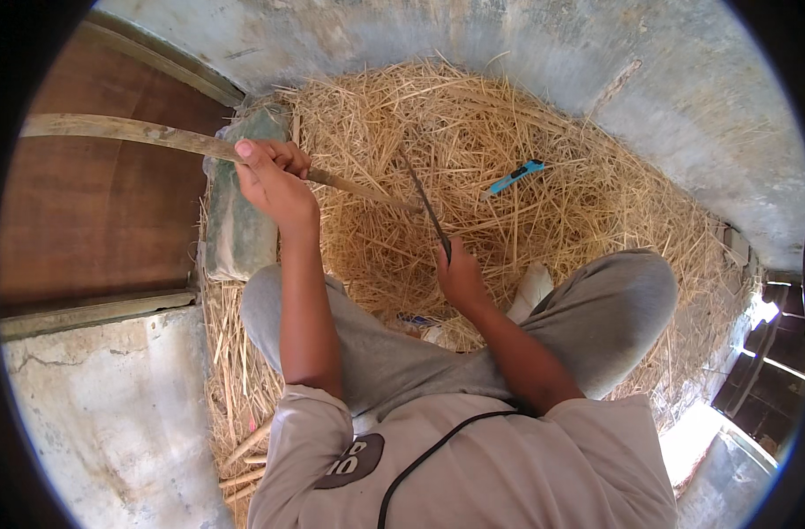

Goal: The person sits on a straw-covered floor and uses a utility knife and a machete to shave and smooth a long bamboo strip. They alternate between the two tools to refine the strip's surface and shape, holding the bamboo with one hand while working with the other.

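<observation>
My left hand (275,176) grips a long wooden stick (129,132) that runs from the far left down into the straw (473,159). Its thin end rests near the middle of the pile. A dark, narrow blade (424,203) is held in my right hand (460,278), its tip pointing up and away, close to the stick's end. I sit on the straw with both knees spread, in grey trousers.
A blue utility knife (515,177) lies on the straw to the right. A grey-green sack (239,229) stands by the left knee. A brown wooden door (103,212) is on the left, concrete walls (508,44) beyond. More sticks (244,458) lie at lower left.
</observation>
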Available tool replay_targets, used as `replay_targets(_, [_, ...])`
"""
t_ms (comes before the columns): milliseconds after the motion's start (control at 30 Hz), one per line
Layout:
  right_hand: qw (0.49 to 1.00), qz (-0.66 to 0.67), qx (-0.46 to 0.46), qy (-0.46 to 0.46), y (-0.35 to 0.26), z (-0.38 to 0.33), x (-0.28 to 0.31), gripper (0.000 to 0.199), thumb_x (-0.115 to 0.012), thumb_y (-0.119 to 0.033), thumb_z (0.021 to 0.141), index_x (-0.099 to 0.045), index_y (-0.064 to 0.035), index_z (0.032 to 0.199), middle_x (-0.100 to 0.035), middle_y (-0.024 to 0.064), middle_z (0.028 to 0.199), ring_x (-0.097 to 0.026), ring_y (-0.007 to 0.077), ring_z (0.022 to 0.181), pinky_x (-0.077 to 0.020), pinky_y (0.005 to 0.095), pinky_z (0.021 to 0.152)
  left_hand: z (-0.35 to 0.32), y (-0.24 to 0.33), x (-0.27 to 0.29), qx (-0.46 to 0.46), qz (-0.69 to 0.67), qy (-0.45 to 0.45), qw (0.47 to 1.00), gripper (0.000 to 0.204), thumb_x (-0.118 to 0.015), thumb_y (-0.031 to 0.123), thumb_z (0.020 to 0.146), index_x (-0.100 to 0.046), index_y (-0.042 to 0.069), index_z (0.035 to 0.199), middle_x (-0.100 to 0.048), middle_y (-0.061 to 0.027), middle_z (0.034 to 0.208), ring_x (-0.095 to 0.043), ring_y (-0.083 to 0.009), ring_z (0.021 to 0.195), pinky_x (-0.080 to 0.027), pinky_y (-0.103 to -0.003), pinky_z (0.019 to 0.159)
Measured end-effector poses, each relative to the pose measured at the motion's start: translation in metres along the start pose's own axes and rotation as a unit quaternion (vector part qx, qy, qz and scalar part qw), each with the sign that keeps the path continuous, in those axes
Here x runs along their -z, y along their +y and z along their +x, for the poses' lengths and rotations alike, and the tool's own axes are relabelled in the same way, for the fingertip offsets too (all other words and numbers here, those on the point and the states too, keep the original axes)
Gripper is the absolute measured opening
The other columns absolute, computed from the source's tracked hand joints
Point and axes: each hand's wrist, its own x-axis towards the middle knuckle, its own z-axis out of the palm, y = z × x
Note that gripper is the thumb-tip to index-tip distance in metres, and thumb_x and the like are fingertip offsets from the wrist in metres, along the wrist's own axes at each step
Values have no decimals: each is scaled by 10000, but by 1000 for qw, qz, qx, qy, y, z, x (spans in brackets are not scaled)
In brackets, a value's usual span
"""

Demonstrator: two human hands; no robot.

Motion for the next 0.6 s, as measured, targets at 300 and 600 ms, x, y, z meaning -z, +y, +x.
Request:
replay_targets(300, [989, -81, -109, -63, 42, -3, -32, 284, -463, -264, 1084, -509, 15, 1109, -584, 165, 700, -592, 304, 549, -450, 442, 512, 1, 4, -5, 13, -7, -6, 1000, 516, -453, 557, 1059, -345, 112, 821, -294, 7, 603, -281, -99, 480, -246, -286, 428])
replay_targets(600, [996, 60, -51, 34, -9, -14, -2, 327, -506, -240, 1054, -485, 35, 1229, -661, 254, 896, -690, 393, 816, -530, 531, 685, 5, -1, 16, 51, -26, 23, 998, 584, -464, 653, 1013, -335, 120, 812, -279, 11, 610, -262, -103, 492, -213, -280, 431])
